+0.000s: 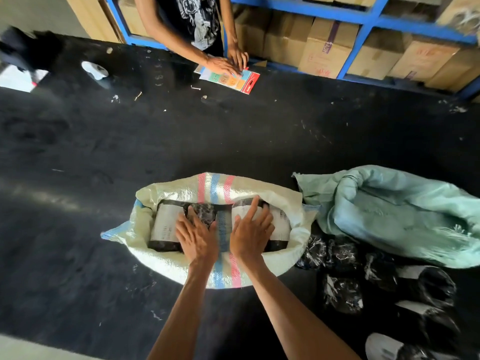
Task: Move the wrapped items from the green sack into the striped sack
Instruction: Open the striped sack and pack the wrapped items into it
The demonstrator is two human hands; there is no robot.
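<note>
Two hands flat on the wrapped items (166, 224) inside the striped sack (215, 188).
Left hand (197, 241) and right hand (250, 236) press down with fingers (251, 207) straight and spread, gripping nothing. The striped sack sits open on the black counter (233, 141). Right up against the striped sack's right side slumps the green sack (405, 216); loose bundles (342, 292) lie off its near right corner.

A warehouse or stockroom; blue metal shelving (363, 19) holds stacked cardboard cartons (327, 50); woven sacks (405, 216) and wrapped parcels (342, 292) lie on a scuffed black work surface (233, 141).
</note>
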